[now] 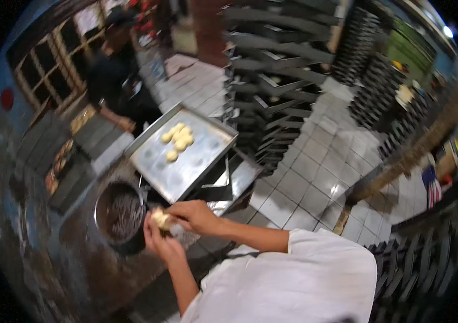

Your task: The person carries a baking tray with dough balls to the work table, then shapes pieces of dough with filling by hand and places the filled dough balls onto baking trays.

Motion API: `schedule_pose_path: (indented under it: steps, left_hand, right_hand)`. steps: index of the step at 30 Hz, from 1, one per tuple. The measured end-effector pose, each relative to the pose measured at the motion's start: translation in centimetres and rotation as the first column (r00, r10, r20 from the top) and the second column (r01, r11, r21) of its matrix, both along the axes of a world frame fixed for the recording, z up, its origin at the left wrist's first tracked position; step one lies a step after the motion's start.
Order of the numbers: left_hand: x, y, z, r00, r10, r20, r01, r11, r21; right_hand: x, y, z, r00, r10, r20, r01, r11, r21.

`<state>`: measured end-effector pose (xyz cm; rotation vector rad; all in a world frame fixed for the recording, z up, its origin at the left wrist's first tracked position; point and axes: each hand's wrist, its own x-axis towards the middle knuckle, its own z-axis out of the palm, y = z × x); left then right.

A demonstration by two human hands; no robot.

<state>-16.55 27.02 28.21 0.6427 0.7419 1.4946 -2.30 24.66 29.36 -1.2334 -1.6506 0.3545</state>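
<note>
- Pale dough piece (161, 219) is sitting between both hands, beside the dark pot (97, 213) and near the tray's closest corner.
- Good handling is probably calling for light, even fingertip pressure, with one hand supporting underneath while the other is working the edge, so the soft piece isn't tearing or thinning on one side.
- The left hand (163, 245) is cradling it from below, fingers curling narrowly around its side.
- The right hand (195, 216) is closing on its upper edge, fingers bunched together; blur is hiding the exact finger contact.
- The pot is holding something dark and glossy, its kind unclear.
- The metal tray (155, 156) is carrying a loose cluster of pale yellow rounds (180, 141).
- Beyond the tray, a co-worker (115, 81) is reaching an arm towards it.
</note>
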Motion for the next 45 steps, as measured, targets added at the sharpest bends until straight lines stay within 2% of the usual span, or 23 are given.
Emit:
schedule_pose_path:
  steps: [2,3,5,8,12,13,16,18,20,22,24,25,28,29,32,33,36,38,40,41,42,44,45]
  left_hand:
    - [-0.5,-1.4,0.9,0.987,-0.158,0.032,0.154,0.982,0.112]
    - [-0.6,-2.3,1.3,0.984,-0.18,-0.005,0.178,0.968,0.177]
    - [-0.9,-3.2,0.8,0.975,-0.219,-0.021,0.216,0.931,0.294]
    - [-1.4,-3.8,1.3,0.989,-0.119,-0.092,0.136,0.97,0.203]
    - [-3.2,-2.9,0.4,0.995,-0.098,0.019,0.098,0.994,-0.041]
    - [-3.2,-3.1,0.9,0.996,-0.061,0.061,0.066,0.995,-0.078]
    - [-3.7,-2.7,-0.1,0.999,-0.043,0.014,0.044,0.998,-0.038]
    - [-2.9,-2.9,-0.6,0.999,-0.04,0.017,0.04,0.999,-0.012]
    - [-2.0,-2.8,-0.9,0.998,-0.031,-0.054,0.034,0.997,0.062]
    - [-1.3,-2.9,0.3,0.997,-0.059,-0.052,0.061,0.997,0.049]
    - [-0.1,-3.0,1.6,0.995,-0.101,-0.006,0.101,0.987,0.121]
    - [0.5,-2.9,1.5,0.994,-0.107,0.034,0.101,0.986,0.135]
    - [2.8,-2.3,1.1,0.99,-0.082,0.118,0.071,0.993,0.09]
    - [3.1,-1.8,0.1,0.995,-0.063,0.081,0.065,0.998,-0.014]
    - [4.2,-0.5,-2.4,0.996,-0.042,0.084,0.054,0.988,-0.142]
    - [5.2,-0.1,-1.9,0.999,0.004,0.044,0.003,0.987,-0.158]
    - [9.1,0.4,-0.2,0.998,0.056,0.002,-0.055,0.988,-0.147]
    - [11.4,1.1,-0.1,0.999,0.046,0.01,-0.044,0.99,-0.132]
    - [13.6,1.4,0.2,0.988,0.088,-0.127,-0.09,0.996,-0.012]
    - [14.5,1.8,-0.1,0.989,0.092,-0.114,-0.086,0.995,0.057]
    - [15.4,2.1,-0.3,0.987,0.108,-0.12,-0.102,0.993,0.053]
    - [17.2,2.9,-0.7,0.949,0.176,-0.261,-0.136,0.977,0.163]
    - [17.9,3.2,-1.2,0.934,0.213,-0.287,-0.175,0.973,0.151]
  right_hand:
    - [0.1,-1.5,2.6,0.98,0.024,-0.196,-0.033,0.999,-0.043]
    - [-0.2,-1.7,2.8,0.982,0.007,-0.191,-0.013,0.999,-0.03]
    - [-0.9,-1.3,2.5,0.662,0.177,-0.728,-0.378,0.918,-0.121]
    - [-2.0,-1.6,1.6,0.778,0.095,-0.621,-0.295,0.928,-0.228]
    - [-4.1,-2.2,1.8,0.927,-0.001,-0.375,-0.115,0.951,-0.288]
    - [-4.4,-2.8,2.8,0.912,0.071,-0.405,-0.171,0.961,-0.215]
    - [-4.5,-2.7,1.7,0.969,0.139,-0.204,-0.174,0.971,-0.166]
    - [-4.3,-2.4,1.1,0.963,0.124,-0.24,-0.171,0.967,-0.187]
    - [-3.5,-1.2,0.9,0.998,-0.033,-0.058,0.032,0.999,-0.026]
    - [-2.8,0.0,1.2,0.99,-0.041,-0.139,0.04,0.999,-0.009]
    - [-1.3,1.2,0.6,0.733,0.217,-0.645,-0.465,0.851,-0.243]
    - [-0.6,1.4,0.6,0.704,0.2,-0.681,-0.505,0.815,-0.283]
    - [1.7,1.8,0.9,0.838,0.068,-0.541,-0.318,0.867,-0.383]
    - [2.4,1.8,0.9,0.834,0.071,-0.548,-0.329,0.861,-0.388]
    - [4.6,2.2,0.8,0.948,0.212,-0.238,-0.249,0.959,-0.138]
    - [5.4,2.6,0.2,0.94,0.253,-0.228,-0.281,0.955,-0.099]
    - [7.9,3.5,-0.6,0.971,0.187,-0.151,-0.214,0.958,-0.189]
    - [9.9,4.4,0.2,0.979,0.123,-0.164,-0.159,0.961,-0.228]
    - [11.8,5.5,0.3,0.965,0.098,-0.245,-0.119,0.99,-0.072]
    - [12.5,6.4,-0.2,0.911,0.119,-0.396,-0.187,0.973,-0.138]
    - [13.4,6.8,-0.6,0.906,0.132,-0.401,-0.204,0.969,-0.142]
    - [14.8,7.2,-1.2,0.717,0.176,-0.674,-0.456,0.85,-0.264]
    - [15.5,7.2,-1.2,0.708,0.148,-0.691,-0.455,0.844,-0.285]
